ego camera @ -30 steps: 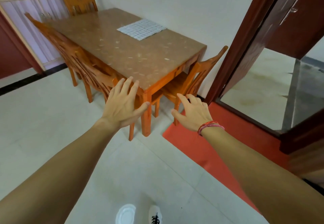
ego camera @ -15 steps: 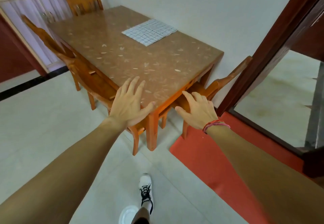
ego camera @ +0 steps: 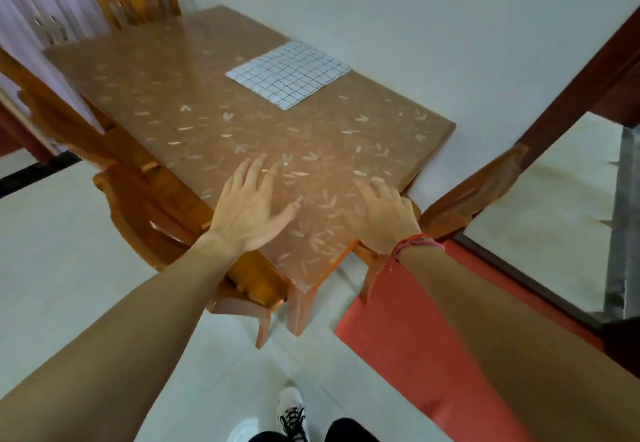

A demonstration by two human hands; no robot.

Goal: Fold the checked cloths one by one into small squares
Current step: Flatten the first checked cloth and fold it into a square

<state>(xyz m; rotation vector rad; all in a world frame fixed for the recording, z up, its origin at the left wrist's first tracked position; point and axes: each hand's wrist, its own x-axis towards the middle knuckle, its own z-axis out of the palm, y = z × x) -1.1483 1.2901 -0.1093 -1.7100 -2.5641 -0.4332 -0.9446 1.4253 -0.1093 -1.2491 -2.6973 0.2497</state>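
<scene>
Two empty hands, left hand and right hand, fingers loosely spread over near corner of brown leaf-patterned surface.
White black-gridded cloth flat at its far edge; step closer, pinch adjacent corners.

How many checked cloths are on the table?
1. The checked cloth lies flat on the far right part of the table, close to the wall. More cloths could be stacked under it; I cannot tell.
</scene>
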